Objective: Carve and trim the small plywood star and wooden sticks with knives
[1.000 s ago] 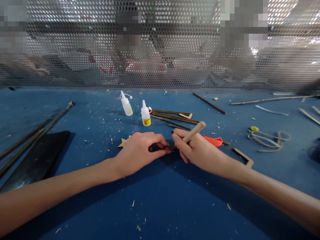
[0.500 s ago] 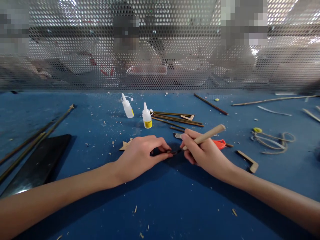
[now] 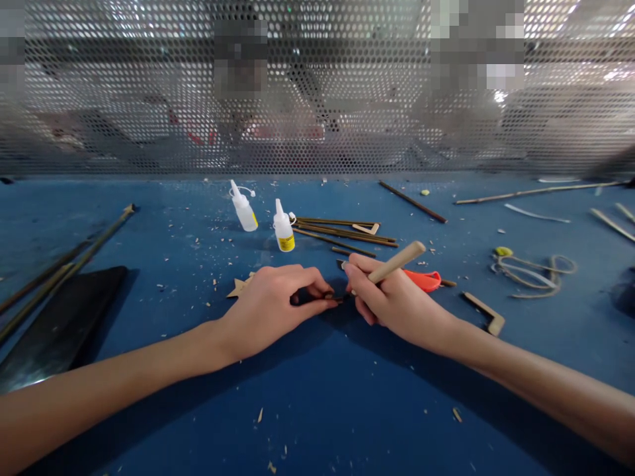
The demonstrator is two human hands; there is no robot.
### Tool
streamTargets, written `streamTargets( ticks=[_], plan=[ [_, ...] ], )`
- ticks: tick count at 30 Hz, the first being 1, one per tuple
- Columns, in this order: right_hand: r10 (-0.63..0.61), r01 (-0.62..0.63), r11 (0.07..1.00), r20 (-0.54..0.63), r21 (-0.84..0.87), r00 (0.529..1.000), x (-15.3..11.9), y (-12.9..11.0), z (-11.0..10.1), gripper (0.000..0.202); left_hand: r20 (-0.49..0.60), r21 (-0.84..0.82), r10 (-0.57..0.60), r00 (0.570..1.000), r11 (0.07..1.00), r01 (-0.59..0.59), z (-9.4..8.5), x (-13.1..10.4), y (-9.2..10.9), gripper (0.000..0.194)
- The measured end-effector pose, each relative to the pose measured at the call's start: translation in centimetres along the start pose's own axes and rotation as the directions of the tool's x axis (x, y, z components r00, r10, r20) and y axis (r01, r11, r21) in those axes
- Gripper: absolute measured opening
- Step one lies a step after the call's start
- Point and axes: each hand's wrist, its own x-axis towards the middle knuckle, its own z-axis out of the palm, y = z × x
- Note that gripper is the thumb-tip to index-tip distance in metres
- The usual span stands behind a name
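Observation:
My left hand (image 3: 278, 304) is closed in a pinch on a small dark piece (image 3: 333, 297), low over the blue table; its kind is hard to make out. My right hand (image 3: 391, 297) grips a tool with a pale round wooden handle (image 3: 399, 260) like a pen, its dark tip pointing at that piece. Whether the tip touches is unclear. Under the right hand lies a cutter with an orange handle (image 3: 424, 281), its blade (image 3: 341, 264) showing past the fingers. A wooden star (image 3: 239, 286) is partly hidden behind my left hand.
Two white glue bottles (image 3: 284, 231) stand beyond my hands, beside several thin brown sticks (image 3: 342, 232). A black slab (image 3: 64, 317) and long sticks (image 3: 64, 270) lie left. At right are an L-shaped wooden piece (image 3: 489, 313) and tangled cord (image 3: 538, 274). A perforated metal screen (image 3: 317, 132) closes the back.
The whole view has shifted slightly, so things sit a little further left and higher. The wooden handle leans a bit lower. Both hands keep their grips.

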Motion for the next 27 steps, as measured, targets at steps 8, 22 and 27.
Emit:
streamTargets(
  ticks=[8, 22, 27],
  plan=[
    [-0.028, 0.027, 0.996, -0.002, -0.080, 1.000, 0.1, -0.8, -0.1, 0.035, -0.006, 0.016, 0.078, 0.997, 0.997, -0.077, -0.1, -0.1, 0.0, 0.005],
    [-0.023, 0.018, 0.996, -0.063, -0.085, 0.998, 0.0, -0.6, 0.4, 0.033, 0.025, 0.084, 0.293, 0.956, 0.952, -0.294, 0.0, -0.6, -0.5, 0.005],
    [-0.028, 0.021, 0.998, -0.134, -0.053, 0.991, -0.7, -0.2, 0.7, 0.034, 0.001, 0.045, 0.107, 0.994, 0.993, -0.107, 0.1, -0.4, -0.6, 0.005]
  ],
)
